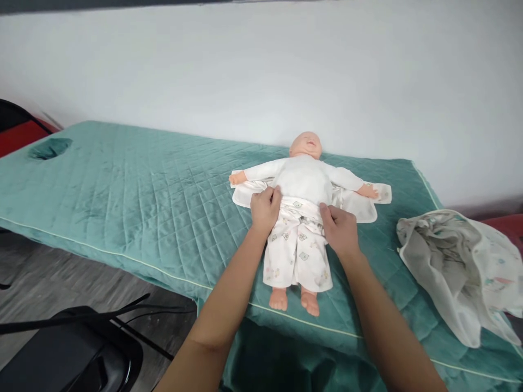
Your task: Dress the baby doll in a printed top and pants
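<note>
A baby doll [304, 177] lies on its back with its arms spread and its feet toward me. It wears white printed trousers [297, 256], pulled up to the waist. My left hand [265, 208] is closed on one side of the waistband, fingers pinched round the cloth. At the other side of the waistband, my right hand [340, 226] pinches the fabric between thumb and fingers. Beneath the doll's arms a white top [354, 209] lies spread open on the bed.
A green quilted massage bed [163, 212] runs along the white wall, with a face hole [51, 148] at its far left. At the right lies a crumpled white printed cloth bag or garment [445, 256]. A black chair [77, 348] stands at lower left.
</note>
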`<action>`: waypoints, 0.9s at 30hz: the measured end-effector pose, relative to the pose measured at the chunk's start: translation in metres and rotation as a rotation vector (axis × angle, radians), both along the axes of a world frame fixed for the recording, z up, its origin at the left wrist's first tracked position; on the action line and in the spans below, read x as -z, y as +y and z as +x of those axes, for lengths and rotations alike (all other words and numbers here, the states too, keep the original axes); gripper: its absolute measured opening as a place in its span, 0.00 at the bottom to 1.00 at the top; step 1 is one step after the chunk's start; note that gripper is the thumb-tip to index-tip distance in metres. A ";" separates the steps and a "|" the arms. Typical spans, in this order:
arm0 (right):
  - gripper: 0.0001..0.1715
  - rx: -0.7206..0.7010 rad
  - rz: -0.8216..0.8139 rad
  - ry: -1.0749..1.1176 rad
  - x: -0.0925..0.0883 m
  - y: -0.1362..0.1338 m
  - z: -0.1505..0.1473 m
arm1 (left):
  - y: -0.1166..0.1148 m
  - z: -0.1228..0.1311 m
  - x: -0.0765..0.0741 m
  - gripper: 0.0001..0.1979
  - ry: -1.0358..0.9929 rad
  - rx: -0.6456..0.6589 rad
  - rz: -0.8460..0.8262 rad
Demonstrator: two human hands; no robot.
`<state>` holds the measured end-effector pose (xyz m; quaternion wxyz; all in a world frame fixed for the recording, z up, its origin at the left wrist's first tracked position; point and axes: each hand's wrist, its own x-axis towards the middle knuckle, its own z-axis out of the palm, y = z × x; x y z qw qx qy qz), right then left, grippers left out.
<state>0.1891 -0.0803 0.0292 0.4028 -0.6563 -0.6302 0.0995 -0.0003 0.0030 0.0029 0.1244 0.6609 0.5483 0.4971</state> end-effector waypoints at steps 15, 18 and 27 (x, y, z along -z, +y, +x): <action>0.26 -0.271 -0.208 0.111 0.016 0.013 0.037 | -0.003 -0.002 -0.002 0.23 -0.174 0.013 -0.151; 0.23 -0.294 -0.257 0.163 0.014 0.011 0.038 | -0.009 -0.003 -0.004 0.23 -0.216 0.015 -0.166; 0.25 -0.223 -0.281 0.271 0.011 0.009 0.033 | -0.057 -0.012 -0.001 0.15 -0.260 -0.001 -0.242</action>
